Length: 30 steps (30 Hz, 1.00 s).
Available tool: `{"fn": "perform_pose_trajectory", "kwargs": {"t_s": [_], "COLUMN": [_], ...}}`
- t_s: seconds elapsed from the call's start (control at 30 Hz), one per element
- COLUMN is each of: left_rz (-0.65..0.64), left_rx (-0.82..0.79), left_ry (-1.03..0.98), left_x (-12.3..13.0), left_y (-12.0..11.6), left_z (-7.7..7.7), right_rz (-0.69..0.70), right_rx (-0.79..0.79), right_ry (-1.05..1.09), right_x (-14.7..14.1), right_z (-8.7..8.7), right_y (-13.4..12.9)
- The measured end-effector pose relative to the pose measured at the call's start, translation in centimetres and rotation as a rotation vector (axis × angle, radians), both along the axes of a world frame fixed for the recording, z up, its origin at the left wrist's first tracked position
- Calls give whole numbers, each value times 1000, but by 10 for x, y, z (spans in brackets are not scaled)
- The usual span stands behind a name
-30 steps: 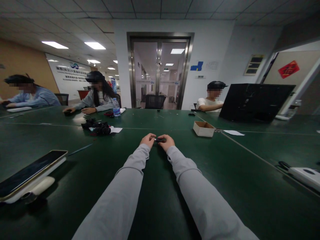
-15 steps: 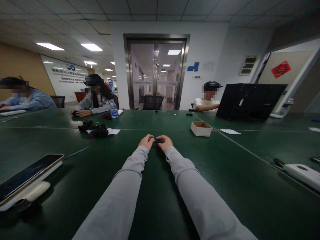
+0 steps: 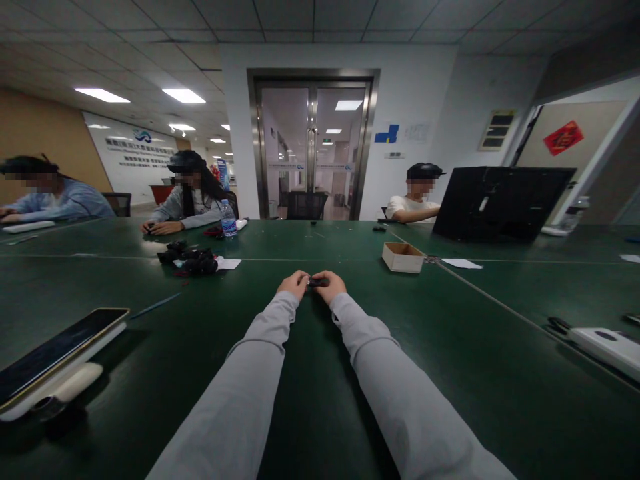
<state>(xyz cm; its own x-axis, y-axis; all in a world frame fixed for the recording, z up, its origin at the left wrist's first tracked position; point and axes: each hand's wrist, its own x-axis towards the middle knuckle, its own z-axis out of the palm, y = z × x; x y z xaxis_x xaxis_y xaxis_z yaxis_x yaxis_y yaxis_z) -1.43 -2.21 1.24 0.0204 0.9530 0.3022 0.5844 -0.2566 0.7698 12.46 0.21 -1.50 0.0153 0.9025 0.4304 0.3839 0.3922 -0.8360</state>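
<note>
Both my hands meet over the green table, in grey sleeves. My right hand (image 3: 331, 285) is closed around a small dark object (image 3: 316, 283) with a shiny metallic end; it is too small to name its kind. The fingers of my left hand (image 3: 293, 285) are pinched at that shiny end, on the object's left side. The object lies sideways between the two hands, and my right fingers partly hide it.
A small open wooden box (image 3: 403, 258) stands ahead right, before a black monitor (image 3: 500, 203). Ahead left are tangled black items (image 3: 193, 258) and a water bottle (image 3: 229, 219). A phone (image 3: 60, 353) lies near left, a white device (image 3: 607, 348) far right. Several people sit opposite.
My hands stay in nearly the same place, both still on the small dark object. The view has shifted very slightly.
</note>
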Motion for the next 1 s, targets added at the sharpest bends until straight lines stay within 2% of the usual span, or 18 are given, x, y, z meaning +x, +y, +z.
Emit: {"fn": "perform_pose_trajectory", "kwargs": {"t_s": [0.17, 0.33, 0.53, 0.7, 0.87, 1.0], "left_rz": [-23, 2, -14, -4, -8, 16], "left_rx": [72, -20, 23, -30, -2, -60], "left_ry": [42, 49, 105, 111, 84, 89], "left_x": [-1, -1, 1, -1, -4, -6], "left_y": [2, 1, -4, -1, 3, 3], "left_z": [-1, 0, 4, 2, 2, 1], "right_rz": [3, 22, -13, 14, 13, 39], "right_rx": [10, 3, 9, -2, -5, 5], "right_ry": [6, 25, -33, -7, -30, -29], "right_x": [0, -1, 0, 0, 0, 0], "right_z": [-1, -1, -1, -1, -2, -2], "right_y": [1, 0, 0, 1, 2, 3]}}
